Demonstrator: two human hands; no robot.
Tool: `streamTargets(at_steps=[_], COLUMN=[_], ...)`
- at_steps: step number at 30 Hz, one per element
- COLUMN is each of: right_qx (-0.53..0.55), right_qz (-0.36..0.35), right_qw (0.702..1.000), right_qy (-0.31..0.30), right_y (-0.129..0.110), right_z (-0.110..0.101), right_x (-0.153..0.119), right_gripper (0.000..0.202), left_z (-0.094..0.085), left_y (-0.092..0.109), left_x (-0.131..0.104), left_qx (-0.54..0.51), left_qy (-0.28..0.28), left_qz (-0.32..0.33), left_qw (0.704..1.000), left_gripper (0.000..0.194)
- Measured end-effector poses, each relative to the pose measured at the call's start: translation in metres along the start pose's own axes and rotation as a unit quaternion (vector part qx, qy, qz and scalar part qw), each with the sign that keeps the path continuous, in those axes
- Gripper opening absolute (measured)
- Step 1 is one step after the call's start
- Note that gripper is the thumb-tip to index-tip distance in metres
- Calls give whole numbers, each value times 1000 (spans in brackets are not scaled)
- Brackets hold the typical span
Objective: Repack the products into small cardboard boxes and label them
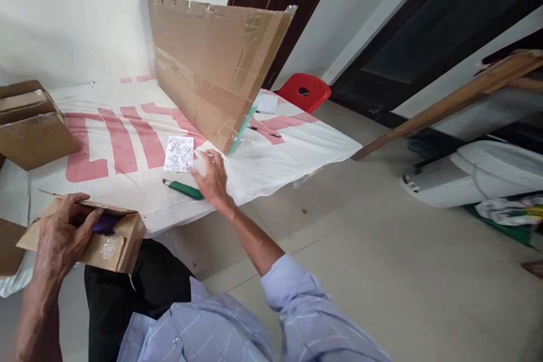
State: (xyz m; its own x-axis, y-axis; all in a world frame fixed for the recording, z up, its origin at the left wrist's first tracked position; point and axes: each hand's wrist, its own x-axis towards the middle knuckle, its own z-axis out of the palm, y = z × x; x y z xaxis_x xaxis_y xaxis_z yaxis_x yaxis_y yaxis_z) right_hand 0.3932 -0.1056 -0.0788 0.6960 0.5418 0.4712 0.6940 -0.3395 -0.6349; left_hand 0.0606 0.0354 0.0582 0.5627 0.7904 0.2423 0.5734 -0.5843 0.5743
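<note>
My left hand [68, 232] grips a small open cardboard box [112, 251] at the table's front edge, over my lap. Something purple [106, 224] shows inside the box, partly hidden by my fingers. My right hand [212, 177] reaches over the table with fingers apart, holding nothing. Its fingertips are beside a white square of paper [179, 154] covered in small pen drawings; whether they touch it I cannot tell. A green utility knife [184, 189] lies just in front of the paper, close to my right wrist.
A large cardboard sheet [216, 62] stands upright on the cloth-covered table [271, 172]. Behind it lie a pen [265, 132] and a paper slip [268, 103]. Another cardboard box [36, 130] sits at the left. Beyond are a red stool [304, 92], a wooden beam [445, 102] and a white bucket [496, 172].
</note>
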Motion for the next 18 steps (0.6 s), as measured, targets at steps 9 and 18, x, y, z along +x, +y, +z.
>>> streamTargets(at_steps=[9,18], right_qx=[-117,-15], right_qz=[87,-92], right_qw=[984,987], right_qy=[-106,-135], right_y=[95,37], right_z=[-5,62], right_x=[44,96], right_gripper=[16,36], left_z=[5,8], left_y=[-12,-24], left_x=[-1,0], left_qx=[-19,-11], left_qy=[20,49], left_qz=[10,6], left_qw=[1000,999], left_gripper=[42,44])
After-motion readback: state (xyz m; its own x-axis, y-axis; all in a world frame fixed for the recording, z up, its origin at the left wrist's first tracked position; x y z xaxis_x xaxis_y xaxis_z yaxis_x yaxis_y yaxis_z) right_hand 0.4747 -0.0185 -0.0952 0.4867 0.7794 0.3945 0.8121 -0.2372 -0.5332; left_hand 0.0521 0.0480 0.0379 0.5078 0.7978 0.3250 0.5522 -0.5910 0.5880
